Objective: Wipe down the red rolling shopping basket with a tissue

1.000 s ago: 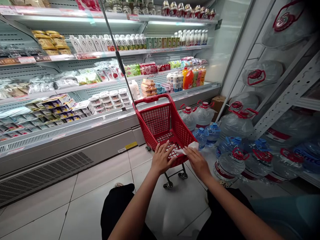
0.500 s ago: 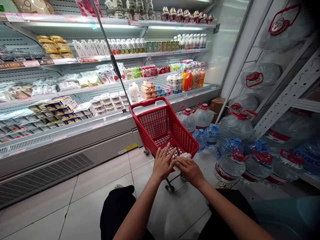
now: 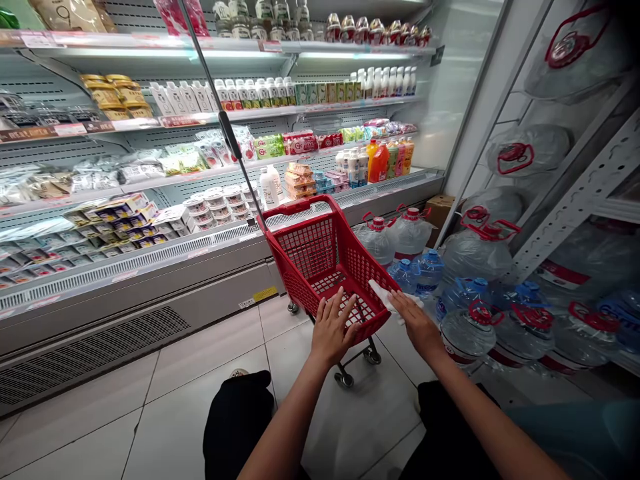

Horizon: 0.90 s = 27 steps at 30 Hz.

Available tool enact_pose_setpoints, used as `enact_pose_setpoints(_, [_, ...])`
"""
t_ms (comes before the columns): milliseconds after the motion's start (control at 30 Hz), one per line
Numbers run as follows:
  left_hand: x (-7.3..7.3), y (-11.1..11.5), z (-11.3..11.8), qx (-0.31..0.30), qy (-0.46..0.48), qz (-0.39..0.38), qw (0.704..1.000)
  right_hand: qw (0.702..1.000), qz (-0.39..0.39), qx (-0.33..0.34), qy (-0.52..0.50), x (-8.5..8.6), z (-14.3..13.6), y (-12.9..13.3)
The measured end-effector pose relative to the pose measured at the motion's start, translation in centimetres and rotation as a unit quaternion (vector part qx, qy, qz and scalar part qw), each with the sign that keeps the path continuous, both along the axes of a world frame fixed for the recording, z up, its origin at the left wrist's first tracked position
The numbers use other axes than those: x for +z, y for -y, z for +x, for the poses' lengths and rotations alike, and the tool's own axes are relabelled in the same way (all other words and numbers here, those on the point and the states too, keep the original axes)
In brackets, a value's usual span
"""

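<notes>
A small red plastic shopping cart (image 3: 295,241) with a lattice basket stands on the tiled floor before me. My left hand (image 3: 333,331) lies at the near rim of the basket, fingers spread, with nothing in it. At the near right corner, my right hand (image 3: 416,325) presses a white cloth (image 3: 381,292) over the right rim. Whether the cloth is paper or fabric I cannot tell. One end of it sticks out past the fingers along the rim. A thin dark pole (image 3: 226,127) rises from the cart's far left corner.
A refrigerated shelf unit (image 3: 220,263) with drinks, yogurt tubs and packets runs behind the cart. Large water bottles (image 3: 467,333) with red handles crowd the right side, with blue-capped bottles (image 3: 427,270) beside the cart. My dark-clad knees (image 3: 239,423) flank it.
My right hand has moved right with the white cloth, from beside my left hand to the cart's right rim. My left hand stays near the front rim.
</notes>
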<state>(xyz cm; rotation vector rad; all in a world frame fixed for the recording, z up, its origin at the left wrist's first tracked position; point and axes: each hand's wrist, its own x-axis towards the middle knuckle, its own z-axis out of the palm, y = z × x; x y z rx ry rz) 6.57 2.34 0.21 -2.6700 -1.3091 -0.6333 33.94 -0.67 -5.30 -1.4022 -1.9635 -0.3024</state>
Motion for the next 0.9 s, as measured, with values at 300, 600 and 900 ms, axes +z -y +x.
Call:
enact_pose_setpoints(300, [0.5, -1.4, -1.1, -0.044, -0.02, 0.006, 0.999, 0.992, 0.041, 0.107, 0.047, -0.9, -10.3, 3.5])
enact_pose_setpoints(600, [1.4, -5.0, -3.6, -0.011, -0.046, 0.019, 0.999, 0.999, 0.0, 0.046, 0.014, -0.3, 1.5, -0.7])
enact_pose_setpoints(900, [-0.8, -3.5, -1.0, 0.05, 0.002, 0.033, 0.998, 0.999, -0.001, 0.032, -0.028, -0.5, -6.4, 0.7])
